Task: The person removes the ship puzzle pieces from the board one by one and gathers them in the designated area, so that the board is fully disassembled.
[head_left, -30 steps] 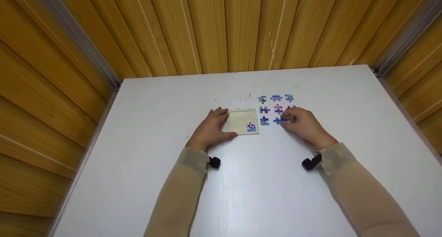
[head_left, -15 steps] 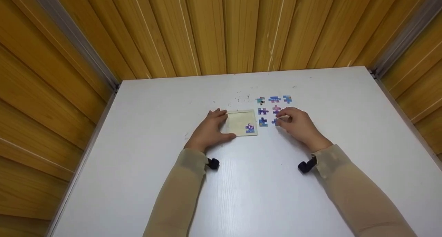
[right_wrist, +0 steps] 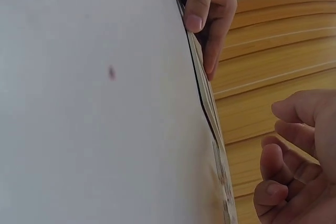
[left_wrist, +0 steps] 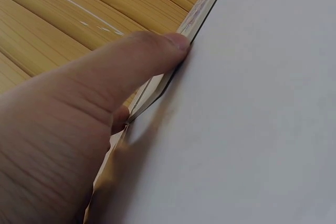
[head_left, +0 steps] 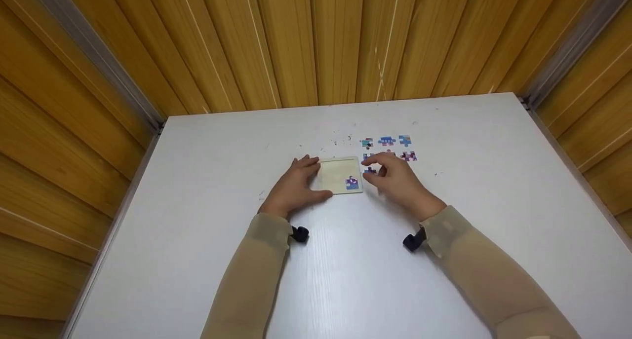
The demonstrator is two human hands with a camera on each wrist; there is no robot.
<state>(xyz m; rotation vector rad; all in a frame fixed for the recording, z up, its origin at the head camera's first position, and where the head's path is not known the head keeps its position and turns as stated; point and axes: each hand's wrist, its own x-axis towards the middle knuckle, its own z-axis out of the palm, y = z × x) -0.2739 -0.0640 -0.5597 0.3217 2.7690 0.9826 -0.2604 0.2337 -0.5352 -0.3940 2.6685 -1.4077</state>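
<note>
A square, pale puzzle tray (head_left: 333, 173) lies on the white table, one purple-blue jigsaw piece (head_left: 351, 182) sitting in its lower right corner. My left hand (head_left: 298, 186) grips the tray's left side, fingers at the far edge. In the left wrist view its thumb (left_wrist: 142, 56) lies along the near edge. My right hand (head_left: 397, 181) hovers just right of the tray, over the loose pieces. Its thumb and index finger stand apart around a dark-and-blue jigsaw piece (head_left: 369, 170). In the right wrist view its fingers (right_wrist: 289, 161) are bent and show nothing between them.
Several loose jigsaw pieces lie in rows right of the tray, among them a blue one (head_left: 387, 141), a corner-coloured one (head_left: 405, 140) and a purple one (head_left: 408, 156). The right hand covers some. Yellow wooden panels (head_left: 340, 43) rise behind the table (head_left: 345, 280).
My right hand has moved left, from the lower middle loose piece to beside the tray. The purple piece at the right has come into sight. The left hand stays on the tray.
</note>
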